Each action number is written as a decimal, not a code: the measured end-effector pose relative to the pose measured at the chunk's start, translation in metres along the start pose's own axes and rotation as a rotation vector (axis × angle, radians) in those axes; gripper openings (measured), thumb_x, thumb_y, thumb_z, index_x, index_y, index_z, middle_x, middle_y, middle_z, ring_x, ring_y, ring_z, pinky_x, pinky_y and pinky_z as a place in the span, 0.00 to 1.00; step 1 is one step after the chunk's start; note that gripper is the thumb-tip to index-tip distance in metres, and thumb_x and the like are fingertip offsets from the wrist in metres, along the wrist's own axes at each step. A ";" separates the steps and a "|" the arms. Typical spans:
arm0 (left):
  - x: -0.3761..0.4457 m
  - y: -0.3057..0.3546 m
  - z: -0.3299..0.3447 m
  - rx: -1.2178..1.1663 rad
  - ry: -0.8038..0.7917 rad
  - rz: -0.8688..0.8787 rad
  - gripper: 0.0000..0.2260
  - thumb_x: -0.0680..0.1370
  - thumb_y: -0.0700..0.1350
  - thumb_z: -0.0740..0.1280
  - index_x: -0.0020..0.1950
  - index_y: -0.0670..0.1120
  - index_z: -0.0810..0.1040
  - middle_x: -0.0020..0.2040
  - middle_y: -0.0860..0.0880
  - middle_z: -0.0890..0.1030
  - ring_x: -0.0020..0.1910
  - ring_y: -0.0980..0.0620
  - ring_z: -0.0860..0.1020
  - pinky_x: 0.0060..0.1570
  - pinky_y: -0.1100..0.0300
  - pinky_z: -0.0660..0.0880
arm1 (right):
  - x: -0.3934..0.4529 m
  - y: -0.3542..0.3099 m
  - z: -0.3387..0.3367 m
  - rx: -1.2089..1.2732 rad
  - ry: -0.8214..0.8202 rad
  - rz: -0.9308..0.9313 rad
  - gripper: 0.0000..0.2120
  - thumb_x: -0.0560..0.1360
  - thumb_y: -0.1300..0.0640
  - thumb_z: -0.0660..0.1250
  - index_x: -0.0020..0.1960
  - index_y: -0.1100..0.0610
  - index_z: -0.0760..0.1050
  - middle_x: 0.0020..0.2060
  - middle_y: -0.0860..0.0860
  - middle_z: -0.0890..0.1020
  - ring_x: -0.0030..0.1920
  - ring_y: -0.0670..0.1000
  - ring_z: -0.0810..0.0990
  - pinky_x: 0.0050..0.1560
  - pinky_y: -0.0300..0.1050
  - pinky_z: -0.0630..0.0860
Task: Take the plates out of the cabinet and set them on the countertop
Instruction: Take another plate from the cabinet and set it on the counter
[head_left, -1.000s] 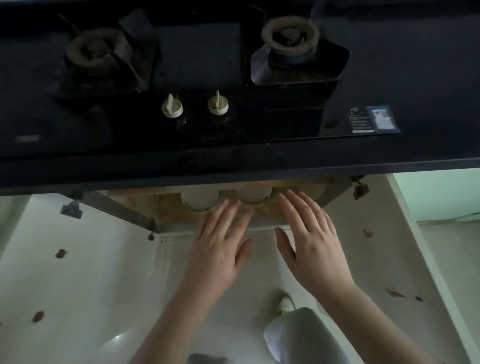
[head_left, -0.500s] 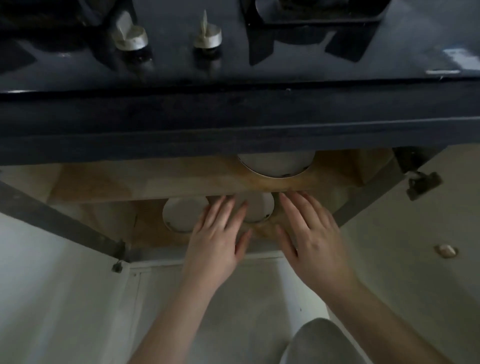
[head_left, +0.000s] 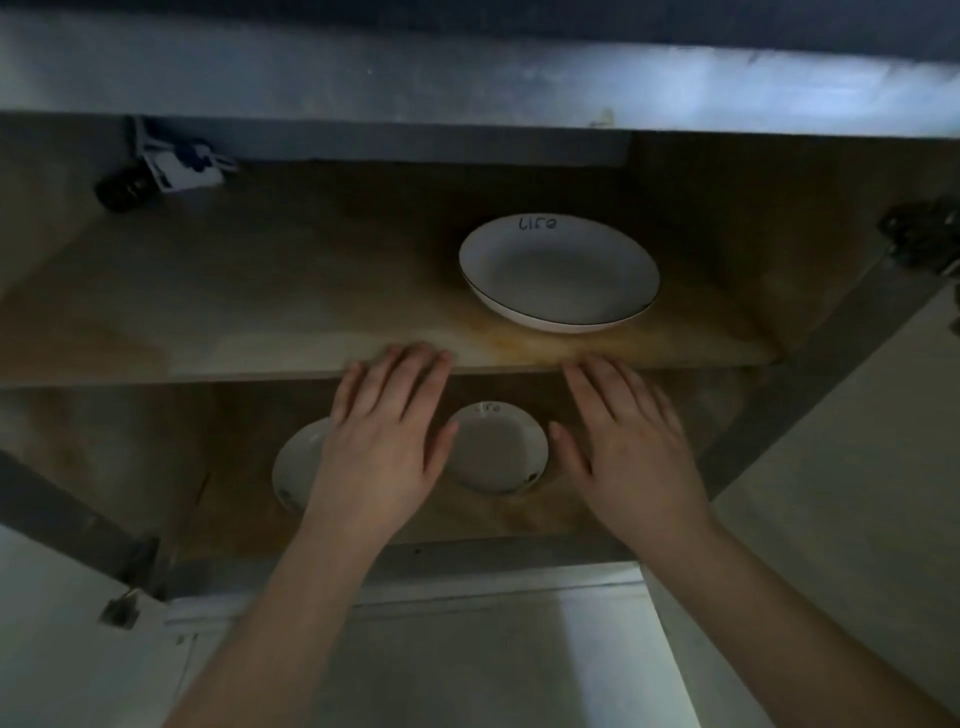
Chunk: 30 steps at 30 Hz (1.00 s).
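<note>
At the far left, a cabinet door (head_left: 62, 649) is seen swung open, with a hinge (head_left: 171, 166) fixed high on the left wall of the cabinet (head_left: 78, 249). Two wooden shelves are shown inside: an upper shelf (head_left: 234, 312) and a lower shelf (head_left: 130, 467).

On the lower shelf, a small white plate (head_left: 296, 467) is partly hidden behind the left hand (head_left: 384, 457). That hand is reached forward, palm down, with the fingers straight and slightly spread; its grip is released and nothing is held. Its fingertips are seen at the front edge of the upper shelf; whether they touch it cannot be told.

Between the two hands, a second small plate (head_left: 493, 449) is seen lying flat on the lower shelf, white with a greyish centre, small dark script near its far rim and a dark mark on its near rim. It is just beside the left hand's thumb.

Above, on the upper shelf, a larger shallow plate (head_left: 558, 273) is set flat, white with a thin dark rim line and dark script at the far rim.

The right hand (head_left: 628, 452) is held in the same pose, palm down, fingers extended, grip released, with its fingertips near the upper shelf's edge. At the far right, another hinge (head_left: 919, 234) and the open right door (head_left: 857, 493) are seen.
</note>
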<state>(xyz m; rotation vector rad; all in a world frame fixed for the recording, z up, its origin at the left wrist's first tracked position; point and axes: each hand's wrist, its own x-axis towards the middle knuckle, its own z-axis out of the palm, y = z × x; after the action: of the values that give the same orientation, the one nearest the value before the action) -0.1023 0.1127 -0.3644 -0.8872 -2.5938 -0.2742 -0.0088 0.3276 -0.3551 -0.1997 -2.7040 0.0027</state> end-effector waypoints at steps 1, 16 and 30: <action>-0.001 -0.001 0.002 0.001 0.020 0.004 0.26 0.81 0.56 0.56 0.77 0.48 0.64 0.74 0.46 0.69 0.75 0.46 0.64 0.75 0.42 0.58 | -0.001 0.001 0.002 -0.012 -0.001 -0.005 0.27 0.78 0.45 0.60 0.74 0.55 0.65 0.70 0.55 0.72 0.71 0.56 0.69 0.71 0.53 0.57; 0.025 0.012 -0.029 -0.047 -0.047 -0.089 0.23 0.81 0.60 0.50 0.66 0.52 0.76 0.62 0.49 0.79 0.60 0.46 0.76 0.60 0.45 0.72 | 0.005 -0.001 -0.014 -0.017 -0.096 -0.004 0.27 0.79 0.44 0.60 0.75 0.53 0.63 0.72 0.53 0.69 0.72 0.55 0.66 0.71 0.52 0.62; 0.121 0.035 -0.054 -1.626 -0.335 -0.980 0.19 0.83 0.53 0.59 0.70 0.45 0.69 0.49 0.36 0.83 0.38 0.45 0.86 0.30 0.58 0.81 | 0.013 -0.002 -0.021 0.044 -0.098 -0.015 0.23 0.80 0.50 0.59 0.74 0.52 0.65 0.71 0.52 0.70 0.70 0.53 0.67 0.71 0.49 0.61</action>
<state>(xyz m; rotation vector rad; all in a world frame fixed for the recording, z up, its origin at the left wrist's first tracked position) -0.1526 0.1901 -0.2632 0.2267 -2.3949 -2.8296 -0.0118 0.3269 -0.3308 -0.1703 -2.8002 0.0696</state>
